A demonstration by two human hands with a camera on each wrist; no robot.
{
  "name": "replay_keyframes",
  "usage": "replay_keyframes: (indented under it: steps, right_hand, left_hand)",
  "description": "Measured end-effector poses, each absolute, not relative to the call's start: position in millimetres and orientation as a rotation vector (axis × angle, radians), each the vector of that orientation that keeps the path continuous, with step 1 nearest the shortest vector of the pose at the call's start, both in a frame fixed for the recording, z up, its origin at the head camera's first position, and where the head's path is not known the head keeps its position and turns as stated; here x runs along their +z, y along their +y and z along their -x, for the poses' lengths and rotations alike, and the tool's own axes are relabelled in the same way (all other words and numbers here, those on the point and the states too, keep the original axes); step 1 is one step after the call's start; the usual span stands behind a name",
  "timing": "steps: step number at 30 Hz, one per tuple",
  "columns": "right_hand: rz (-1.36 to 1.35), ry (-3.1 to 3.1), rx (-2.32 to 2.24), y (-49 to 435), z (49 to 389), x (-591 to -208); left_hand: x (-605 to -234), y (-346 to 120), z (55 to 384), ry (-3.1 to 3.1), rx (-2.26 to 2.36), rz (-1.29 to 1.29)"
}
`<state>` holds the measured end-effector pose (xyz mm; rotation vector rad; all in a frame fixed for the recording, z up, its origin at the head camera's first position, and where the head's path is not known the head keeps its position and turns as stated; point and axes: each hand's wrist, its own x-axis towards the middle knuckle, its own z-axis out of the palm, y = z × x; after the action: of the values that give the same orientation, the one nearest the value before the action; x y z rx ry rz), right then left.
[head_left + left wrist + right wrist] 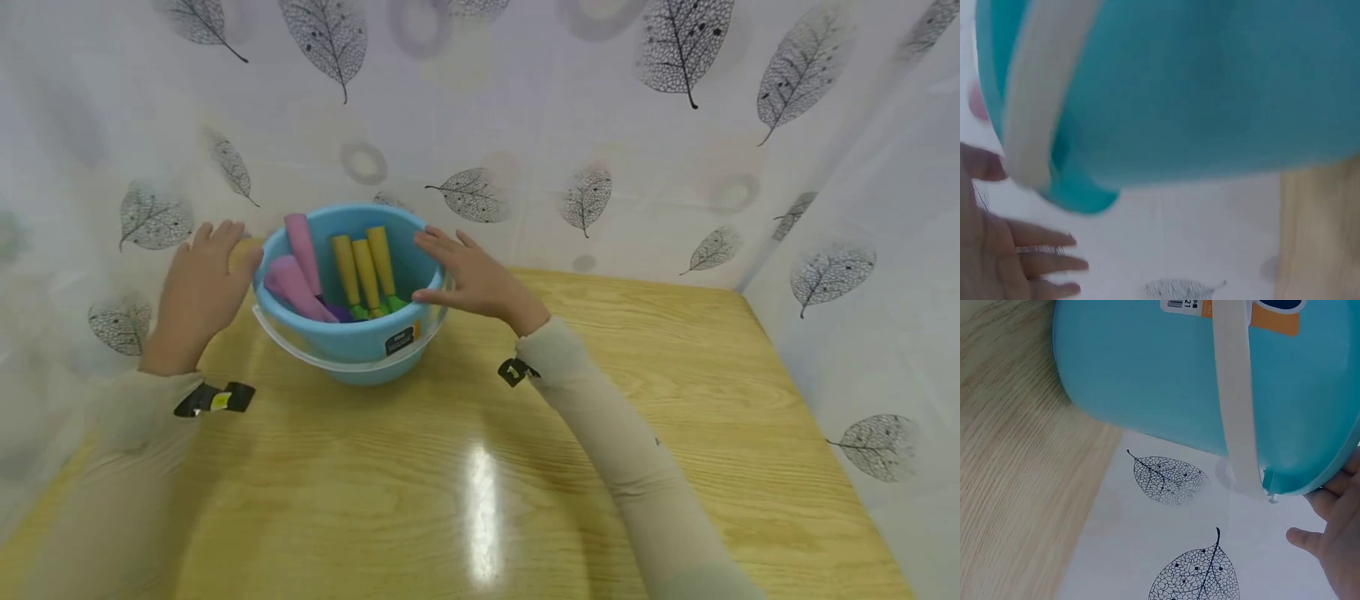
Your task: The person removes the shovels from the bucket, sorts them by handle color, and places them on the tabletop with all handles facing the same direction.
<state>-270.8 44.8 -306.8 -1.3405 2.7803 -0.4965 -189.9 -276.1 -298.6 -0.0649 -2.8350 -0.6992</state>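
Note:
A light blue bucket (352,337) stands upright at the back left of the table. Its white handle (330,363) hangs down across the front. Inside are several slim yellow handles (364,267) with green lower parts, and pink pieces (297,287) with purple below; their lower ends are hidden. My left hand (204,292) is beside the bucket's left rim with straight, spread fingers; whether the thumb touches the rim, I cannot tell. On the right side, my right hand (480,275) lies at the rim with fingers extended over it and the thumb apart from the fingers.
The wooden table (420,467) extends to the front and right of the bucket. A white curtain (517,100) with leaf prints hangs close behind the bucket and along both sides. Dark straps (215,400) are on both sleeved wrists.

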Motion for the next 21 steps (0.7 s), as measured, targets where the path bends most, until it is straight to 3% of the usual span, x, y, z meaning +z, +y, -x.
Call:
replay_keyframes:
  steps: [8,21]
  right_hand:
    - [1.334,2.844,-0.468,45,266,-311]
    - [1.146,3.072,-0.249,31,241,-312]
  left_hand:
    - [-308,-248,172,-2.781,-0.705,0.094]
    - [-312,-270,206,-2.899,-0.458,0.335]
